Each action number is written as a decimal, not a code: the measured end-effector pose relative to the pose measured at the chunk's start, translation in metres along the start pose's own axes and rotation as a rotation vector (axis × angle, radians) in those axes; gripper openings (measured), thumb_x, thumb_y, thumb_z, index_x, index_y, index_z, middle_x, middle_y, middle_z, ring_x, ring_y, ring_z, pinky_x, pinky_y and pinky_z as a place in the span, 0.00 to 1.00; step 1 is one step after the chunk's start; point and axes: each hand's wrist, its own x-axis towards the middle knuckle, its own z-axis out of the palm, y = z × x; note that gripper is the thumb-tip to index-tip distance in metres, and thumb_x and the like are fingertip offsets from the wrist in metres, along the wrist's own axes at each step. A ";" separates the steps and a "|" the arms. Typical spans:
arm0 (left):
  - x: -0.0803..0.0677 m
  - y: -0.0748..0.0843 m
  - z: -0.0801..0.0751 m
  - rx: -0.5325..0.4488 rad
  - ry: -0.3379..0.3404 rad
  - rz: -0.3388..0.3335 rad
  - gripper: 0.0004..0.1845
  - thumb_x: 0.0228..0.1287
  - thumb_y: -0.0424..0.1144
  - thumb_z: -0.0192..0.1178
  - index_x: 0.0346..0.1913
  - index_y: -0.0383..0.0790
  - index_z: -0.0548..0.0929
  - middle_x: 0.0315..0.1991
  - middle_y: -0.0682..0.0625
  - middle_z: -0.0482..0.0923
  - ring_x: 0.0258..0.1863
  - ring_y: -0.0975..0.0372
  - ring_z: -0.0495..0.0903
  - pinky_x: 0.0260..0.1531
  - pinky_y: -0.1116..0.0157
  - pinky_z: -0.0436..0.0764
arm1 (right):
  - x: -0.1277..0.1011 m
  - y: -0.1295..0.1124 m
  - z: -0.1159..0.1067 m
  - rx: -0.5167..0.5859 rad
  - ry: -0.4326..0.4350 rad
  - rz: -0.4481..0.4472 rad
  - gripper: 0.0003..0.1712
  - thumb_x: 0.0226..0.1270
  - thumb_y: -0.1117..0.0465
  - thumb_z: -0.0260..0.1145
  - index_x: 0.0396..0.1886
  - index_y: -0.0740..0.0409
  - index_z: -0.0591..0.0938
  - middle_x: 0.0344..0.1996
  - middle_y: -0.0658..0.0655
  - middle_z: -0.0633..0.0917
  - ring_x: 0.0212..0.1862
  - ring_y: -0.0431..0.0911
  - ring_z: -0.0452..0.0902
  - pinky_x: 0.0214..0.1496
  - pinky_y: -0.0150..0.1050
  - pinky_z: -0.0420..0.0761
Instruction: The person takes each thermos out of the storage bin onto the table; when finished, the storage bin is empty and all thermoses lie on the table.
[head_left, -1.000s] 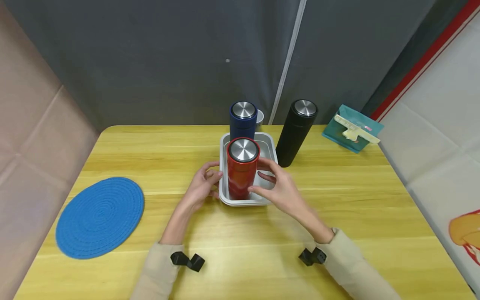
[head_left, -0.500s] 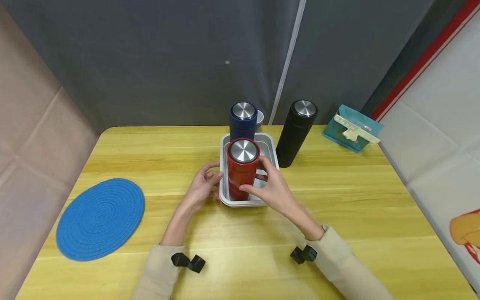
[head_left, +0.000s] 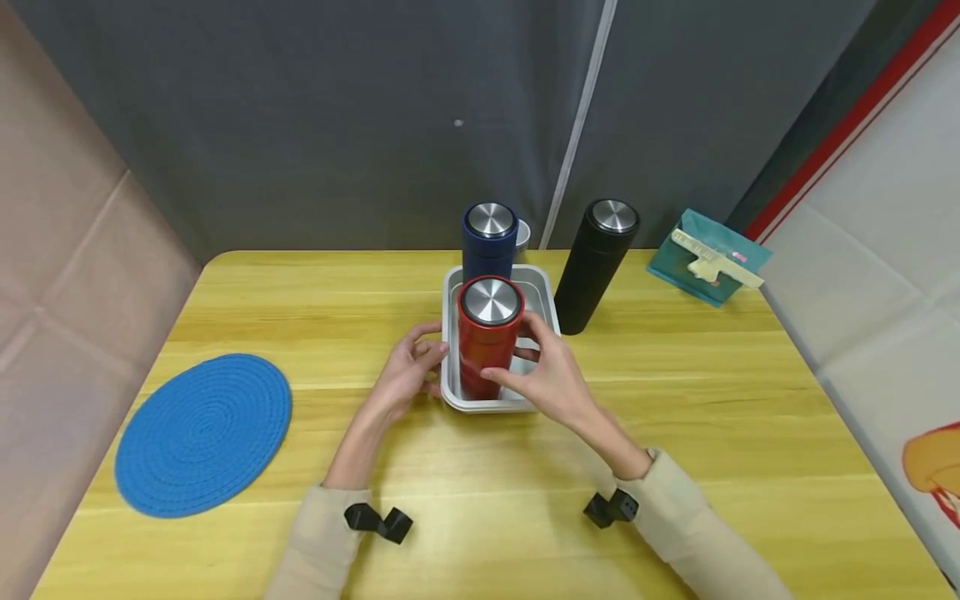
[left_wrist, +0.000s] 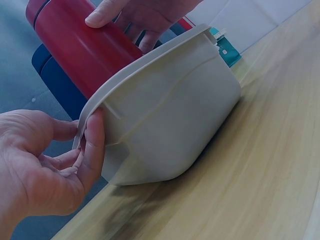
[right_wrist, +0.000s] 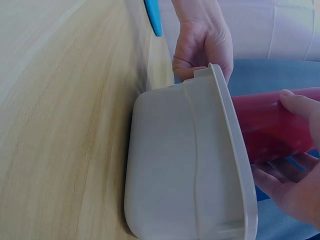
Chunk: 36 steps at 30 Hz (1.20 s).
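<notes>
A red thermos (head_left: 480, 358) with a silver-topped lid stands in the front part of a light grey bin (head_left: 495, 407). My right hand (head_left: 551, 379) grips the thermos from the right, thumb across its front and fingers behind. My left hand (head_left: 403, 373) pinches the bin's left rim; the left wrist view shows its thumb and fingers on the rim (left_wrist: 102, 92). Directly behind the red thermos is a dark blue thermos (head_left: 490, 257), its lower part hidden. In the right wrist view the red thermos (right_wrist: 265, 125) projects above the bin's rim.
A tall black thermos (head_left: 592, 275) stands just right of the bin. Farther right is a teal pouch (head_left: 701, 262) with a cream clip (head_left: 708, 262). A round blue placemat (head_left: 202, 435) lies at left. Behind the blue thermos, a small pale object (head_left: 522, 233) is partly hidden.
My right hand has moved left, bringing its thumb and fingers in against the red thermos. The left hand stays at the bin's rim, and both thermoses and the bin have kept their places.
</notes>
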 end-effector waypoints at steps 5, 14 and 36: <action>0.000 0.001 0.001 0.013 0.008 -0.007 0.20 0.73 0.31 0.51 0.65 0.38 0.65 0.37 0.48 0.78 0.23 0.62 0.77 0.14 0.68 0.78 | -0.001 -0.001 -0.001 0.013 0.003 0.001 0.40 0.49 0.65 0.79 0.62 0.59 0.71 0.54 0.57 0.79 0.55 0.50 0.77 0.51 0.46 0.83; 0.000 0.001 0.003 0.010 0.004 0.007 0.21 0.73 0.30 0.51 0.65 0.35 0.64 0.36 0.49 0.78 0.23 0.63 0.76 0.13 0.69 0.78 | 0.000 -0.014 -0.009 0.057 0.022 -0.020 0.39 0.49 0.68 0.78 0.62 0.61 0.71 0.54 0.57 0.79 0.54 0.49 0.78 0.50 0.36 0.83; 0.001 0.001 0.002 0.011 0.004 -0.018 0.22 0.73 0.31 0.51 0.67 0.36 0.64 0.46 0.33 0.75 0.23 0.62 0.76 0.13 0.69 0.78 | 0.009 -0.029 -0.036 -0.005 0.115 -0.074 0.39 0.47 0.68 0.79 0.60 0.60 0.73 0.51 0.57 0.81 0.50 0.46 0.79 0.48 0.37 0.84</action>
